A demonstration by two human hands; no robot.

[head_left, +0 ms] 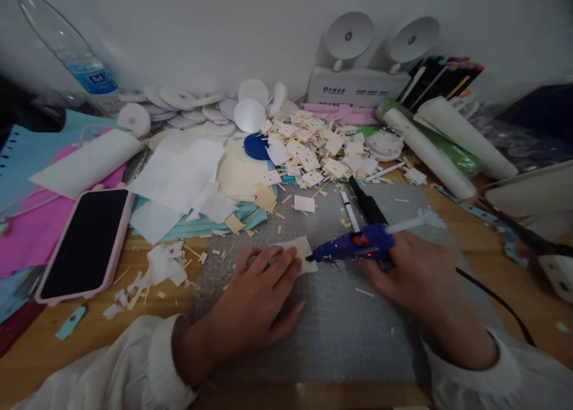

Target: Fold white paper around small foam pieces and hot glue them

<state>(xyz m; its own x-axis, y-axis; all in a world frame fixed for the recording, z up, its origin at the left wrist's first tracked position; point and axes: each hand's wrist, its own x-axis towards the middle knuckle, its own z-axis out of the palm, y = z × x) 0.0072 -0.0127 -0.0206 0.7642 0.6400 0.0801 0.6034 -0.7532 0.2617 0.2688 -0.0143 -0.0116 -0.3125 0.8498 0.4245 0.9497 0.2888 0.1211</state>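
My right hand (416,273) is wrapped round the handle of a blue hot glue gun (351,243), with a clear glue stick (412,221) jutting from its rear. A small red light glows on the gun's side. Its dark nozzle points left and meets, or hovers just over, a small piece of white paper (308,264) on the grey cutting mat (349,332). My left hand (264,284) lies on that paper with its fingers stretched out, pressing it to the mat. A yellowish patch shows by the fingertips; what it is I cannot make out.
Behind the mat is a heap of small paper cards on sticks (308,147). White discs (192,105), paper sheets (179,165) and a pink-cased phone (85,243) lie left. A marker (349,210), white rolls (430,153) and a black cord (496,305) are right. Scraps litter the table.
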